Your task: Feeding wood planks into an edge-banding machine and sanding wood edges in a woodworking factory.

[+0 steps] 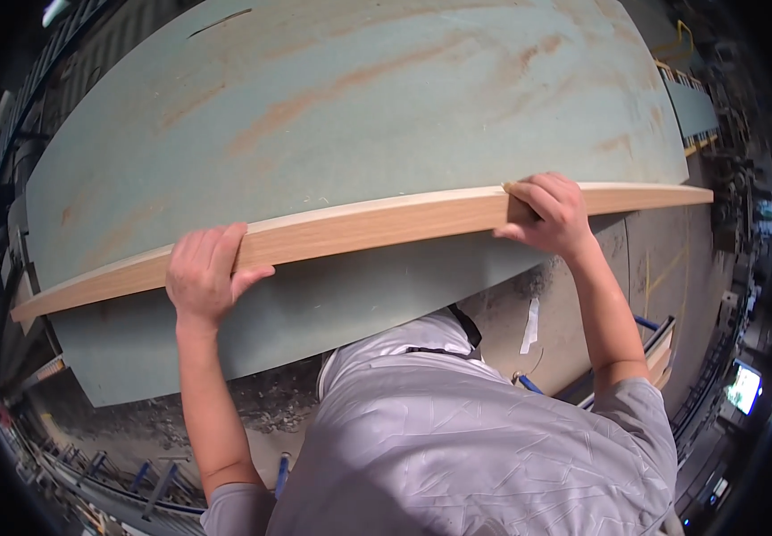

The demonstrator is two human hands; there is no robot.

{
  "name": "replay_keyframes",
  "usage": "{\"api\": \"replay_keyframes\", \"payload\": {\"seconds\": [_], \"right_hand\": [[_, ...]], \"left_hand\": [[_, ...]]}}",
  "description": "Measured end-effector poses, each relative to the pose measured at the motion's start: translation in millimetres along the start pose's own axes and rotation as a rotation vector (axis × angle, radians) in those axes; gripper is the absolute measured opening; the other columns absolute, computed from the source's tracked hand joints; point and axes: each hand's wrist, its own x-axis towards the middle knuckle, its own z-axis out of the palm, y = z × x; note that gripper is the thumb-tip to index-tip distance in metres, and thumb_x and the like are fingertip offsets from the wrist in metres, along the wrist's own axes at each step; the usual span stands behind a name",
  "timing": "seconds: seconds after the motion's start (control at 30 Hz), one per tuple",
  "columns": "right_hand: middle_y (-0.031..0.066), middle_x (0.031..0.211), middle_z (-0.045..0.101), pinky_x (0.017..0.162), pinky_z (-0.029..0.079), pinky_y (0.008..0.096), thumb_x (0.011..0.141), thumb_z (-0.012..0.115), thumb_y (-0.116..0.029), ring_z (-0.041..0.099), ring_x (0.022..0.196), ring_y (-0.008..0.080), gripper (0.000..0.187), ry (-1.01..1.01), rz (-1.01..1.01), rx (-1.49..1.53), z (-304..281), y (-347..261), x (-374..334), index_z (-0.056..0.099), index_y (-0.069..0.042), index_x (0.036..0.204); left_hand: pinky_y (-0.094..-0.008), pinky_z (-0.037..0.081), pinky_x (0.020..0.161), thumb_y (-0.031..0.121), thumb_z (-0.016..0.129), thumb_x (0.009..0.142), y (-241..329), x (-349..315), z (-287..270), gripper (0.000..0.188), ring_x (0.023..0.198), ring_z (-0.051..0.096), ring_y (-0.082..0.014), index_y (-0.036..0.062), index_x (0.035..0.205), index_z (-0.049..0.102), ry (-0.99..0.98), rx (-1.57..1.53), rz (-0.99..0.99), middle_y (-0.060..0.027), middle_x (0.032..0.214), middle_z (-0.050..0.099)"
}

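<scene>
Over the near part of a broad, grey-green, brown-streaked table (332,147), I grasp a long, narrow, light-brown wooden plank (377,226), my left hand (205,268) and right hand (554,214) well apart, each curled over its far edge from the near side.

The person's left grip (205,272) and right grip (551,214) hold a long wooden board (386,228) across a grey-green tabletop (359,116) streaked with brown. Fingers curl over the board's pale far edge, with thumbs on the near side. The board's right end reaches past the tabletop. A white strip (530,324) lies on the floor (495,323); a lit screen (743,388) glows far right.
</scene>
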Motion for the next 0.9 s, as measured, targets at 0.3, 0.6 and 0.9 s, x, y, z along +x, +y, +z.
{"api": "replay_keyframes", "payload": {"seconds": [0.3,0.6,0.9], "right_hand": [[0.0077,0.071,0.060,0.057,0.047,0.0338,0.067,0.077,-0.051,0.058,0.060,0.0251,0.056,0.036,0.038,0.050,5,-1,6,0.065,-0.003,0.092],[0.0069,0.074,0.061,0.058,0.049,0.0348,0.072,0.075,-0.048,0.062,0.065,0.0261,0.048,0.058,0.076,0.038,5,-8,6,0.066,-0.005,0.092],[0.0091,0.079,0.060,0.060,0.048,0.0363,0.072,0.076,-0.045,0.061,0.070,0.0295,0.048,0.081,0.093,0.072,2,-14,4,0.063,-0.005,0.095]], "left_hand": [[-0.0374,0.043,0.059,0.063,0.051,0.083,-9,2,6,0.059,0.065,0.054,-0.0259,0.0065,0.099,0.056,0.021,0.055,0.026,-0.0076,0.076,0.056],[-0.0386,0.044,0.060,0.059,0.055,0.082,-11,0,0,0.054,0.068,0.056,-0.0270,0.0068,0.099,0.056,0.011,0.053,0.023,-0.0082,0.077,0.058],[-0.0376,0.044,0.057,0.059,0.059,0.079,-6,2,4,0.049,0.063,0.054,-0.0250,0.0109,0.091,0.055,0.043,0.058,0.004,-0.0050,0.069,0.053]]}}
